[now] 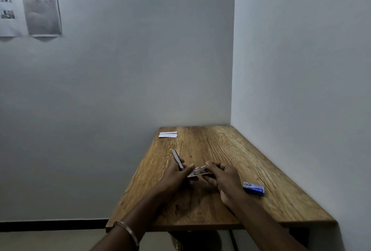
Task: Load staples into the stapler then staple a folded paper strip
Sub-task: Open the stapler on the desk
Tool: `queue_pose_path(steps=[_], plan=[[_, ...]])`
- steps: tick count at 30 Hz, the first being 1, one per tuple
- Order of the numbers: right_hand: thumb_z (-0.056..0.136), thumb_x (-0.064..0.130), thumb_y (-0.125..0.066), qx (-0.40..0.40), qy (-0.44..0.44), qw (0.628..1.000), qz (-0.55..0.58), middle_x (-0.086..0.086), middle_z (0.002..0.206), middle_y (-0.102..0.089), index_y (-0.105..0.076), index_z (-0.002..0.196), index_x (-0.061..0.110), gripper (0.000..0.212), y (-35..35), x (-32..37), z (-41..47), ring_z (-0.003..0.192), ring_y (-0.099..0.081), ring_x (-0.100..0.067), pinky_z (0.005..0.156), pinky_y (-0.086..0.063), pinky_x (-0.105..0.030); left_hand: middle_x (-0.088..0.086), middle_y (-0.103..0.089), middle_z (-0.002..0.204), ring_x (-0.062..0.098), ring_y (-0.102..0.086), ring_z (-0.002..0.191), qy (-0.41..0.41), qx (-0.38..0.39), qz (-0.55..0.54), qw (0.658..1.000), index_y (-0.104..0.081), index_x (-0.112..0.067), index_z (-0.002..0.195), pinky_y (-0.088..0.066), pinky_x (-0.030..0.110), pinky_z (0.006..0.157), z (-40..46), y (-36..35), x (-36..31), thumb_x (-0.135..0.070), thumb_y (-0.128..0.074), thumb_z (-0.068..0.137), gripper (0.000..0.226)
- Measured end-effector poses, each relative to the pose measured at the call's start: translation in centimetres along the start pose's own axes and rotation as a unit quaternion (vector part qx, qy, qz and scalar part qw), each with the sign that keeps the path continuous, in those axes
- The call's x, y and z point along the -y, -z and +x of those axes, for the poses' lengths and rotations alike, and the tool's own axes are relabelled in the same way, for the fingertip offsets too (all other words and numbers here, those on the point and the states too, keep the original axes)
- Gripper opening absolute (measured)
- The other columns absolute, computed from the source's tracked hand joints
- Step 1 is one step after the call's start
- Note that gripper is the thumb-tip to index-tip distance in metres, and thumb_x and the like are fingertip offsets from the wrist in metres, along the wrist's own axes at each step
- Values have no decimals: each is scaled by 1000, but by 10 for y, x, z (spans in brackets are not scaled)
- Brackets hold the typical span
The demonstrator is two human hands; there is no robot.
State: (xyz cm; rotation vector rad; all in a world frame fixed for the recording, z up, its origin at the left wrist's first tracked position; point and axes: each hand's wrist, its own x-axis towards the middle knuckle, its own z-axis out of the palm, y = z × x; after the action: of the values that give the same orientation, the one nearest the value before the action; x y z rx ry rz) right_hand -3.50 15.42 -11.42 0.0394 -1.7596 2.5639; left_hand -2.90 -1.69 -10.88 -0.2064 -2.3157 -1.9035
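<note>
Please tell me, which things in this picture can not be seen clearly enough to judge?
- Head view: whether staples sit in the open stapler; too small, fingers of the right hand cover it.
- What the left hand grips below the stapler's raised arm: hidden by the hand.
- Print on the blue box: blurred.
- Marks on the paper strips: too small.

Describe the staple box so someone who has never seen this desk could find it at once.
Start at the wooden desk in the room's corner. The staple box lies by its right side, just right of the right hand. It is small and blue, unlike the white paper strips at the far left corner.
</note>
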Motion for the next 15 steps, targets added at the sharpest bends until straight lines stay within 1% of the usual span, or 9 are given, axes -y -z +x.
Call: queue_pose_path(steps=[2, 3, 5, 7, 10, 12, 15], plan=[[87, 6, -72, -8, -2, 1000, 21, -17, 93, -75, -67, 100, 1, 15, 0, 1, 0, 83, -77, -22, 64, -61, -27, 11, -70, 99, 18, -75, 79, -2, 13, -19, 1000, -40, -13, 115, -56, 19, 62, -3, -1, -1, -18, -68, 90, 37], [87, 7, -72, -9, -1, 1000, 25, -18, 97, -74, -66, 103, 2, 18, 0, 2, -1, 86, -76, -22, 66, -61, -27, 13, -71, 98, 21, -76, 81, -8, 15, -36, 999, -40, -12, 113, -57, 21, 63, -3, -1, 0, -13, -69, 90, 37], [88, 10, -73, -6, 1, 1000, 17, -18, 102, -73, -62, 110, 3, 26, -2, 2, -1, 93, -74, -24, 71, -61, -28, 15, -74, 94, 24, -76, 82, -32, 5, -43, 999, -42, -11, 107, -57, 22, 64, -4, -2, 0, -10, -69, 89, 32], [87, 14, -74, -2, -6, 1000, 2, -18, 107, -71, -59, 115, 2, 34, -4, 2, -1, 97, -73, -26, 76, -62, -32, 11, -76, 87, 25, -75, 81, -53, -6, -38, 998, -46, -11, 101, -59, 25, 65, -4, -2, 2, -11, -71, 87, 28], [87, 13, -75, -15, -13, 1000, -5, -20, 109, -70, -59, 116, 0, 36, -8, 1, -1, 96, -73, -26, 78, -62, -34, 13, -75, 86, 28, -75, 83, -84, 5, -39, 996, -54, -14, 91, -61, 30, 70, -5, -1, 4, -11, -74, 85, 22], [87, 10, -74, -27, -13, 1000, -3, -20, 107, -71, -58, 119, 0, 37, -8, 1, 0, 94, -74, -26, 79, -62, -34, 14, -76, 92, 29, -75, 87, -94, 21, -33, 995, -53, -13, 93, -60, 29, 71, -4, 0, 6, -11, -76, 82, 25], [87, 6, -72, -31, -15, 999, 11, -22, 109, -69, -56, 122, 0, 38, -6, 2, 1, 93, -74, -26, 78, -62, -33, 11, -76, 97, 25, -75, 91, -82, 30, -37, 995, -50, -4, 104, -59, 26, 72, -1, 0, 7, -12, -79, 81, 37]])
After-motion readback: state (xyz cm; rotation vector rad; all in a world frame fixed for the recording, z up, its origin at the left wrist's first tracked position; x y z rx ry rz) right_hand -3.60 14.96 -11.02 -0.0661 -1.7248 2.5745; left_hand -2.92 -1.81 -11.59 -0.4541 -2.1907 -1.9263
